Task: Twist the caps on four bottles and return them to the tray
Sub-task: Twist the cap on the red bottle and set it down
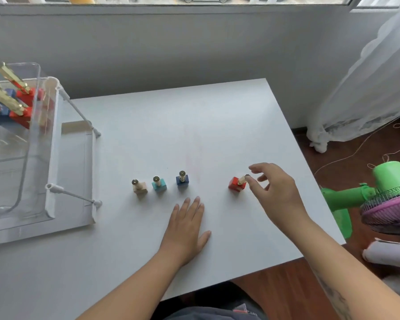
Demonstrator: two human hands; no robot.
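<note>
Four small square bottles with gold caps stand in a row on the white table (194,125): a beige bottle (140,187), a teal bottle (159,184), a dark blue bottle (182,179) and, further right, a red bottle (237,184). My right hand (275,190) hovers just right of the red bottle, fingers apart, fingertips at its gold cap but not closed on it. My left hand (187,229) lies flat, palm down, on the table in front of the blue bottle, holding nothing. The clear plastic tray (32,144) stands at the far left.
Several more gold-capped red, blue and teal bottles lean in the tray's back corner. A green and pink fan (383,199) sits off the table's right edge, with a white curtain (367,84) behind it. The wall runs along the table's far side.
</note>
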